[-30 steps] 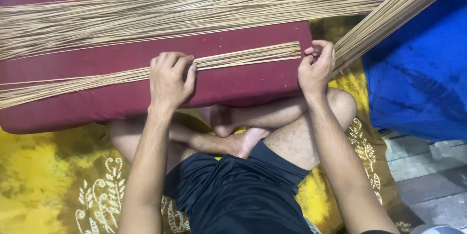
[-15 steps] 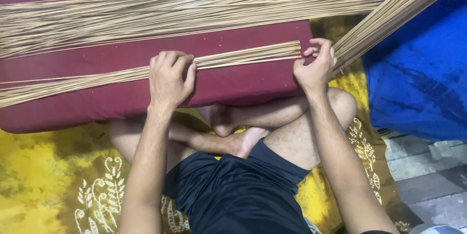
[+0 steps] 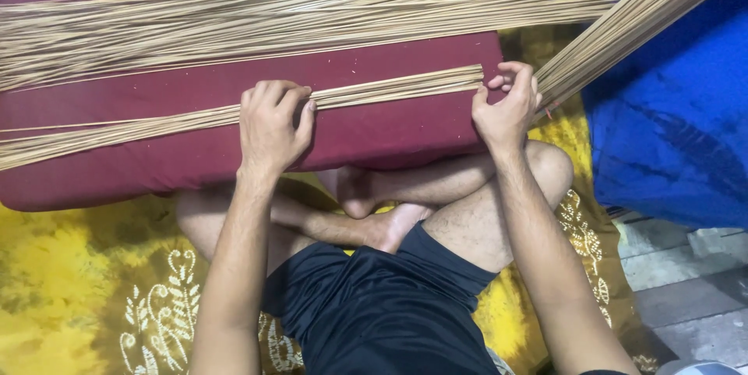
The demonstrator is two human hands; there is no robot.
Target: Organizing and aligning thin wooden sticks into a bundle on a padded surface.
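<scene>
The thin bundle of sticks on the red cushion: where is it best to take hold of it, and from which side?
Probably near its right end, from above. The thin bundle of sticks lies flat and loose along the red cushion, so fingers can close over the top. The left hand already presses its middle, and the right hand is at the squared end.

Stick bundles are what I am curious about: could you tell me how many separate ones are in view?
3. A wide bundle lies across the top of the maroon cushion; a thin bundle lies under both hands; a slanted bundle runs over the blue cloth. More may lie out of frame.
</scene>
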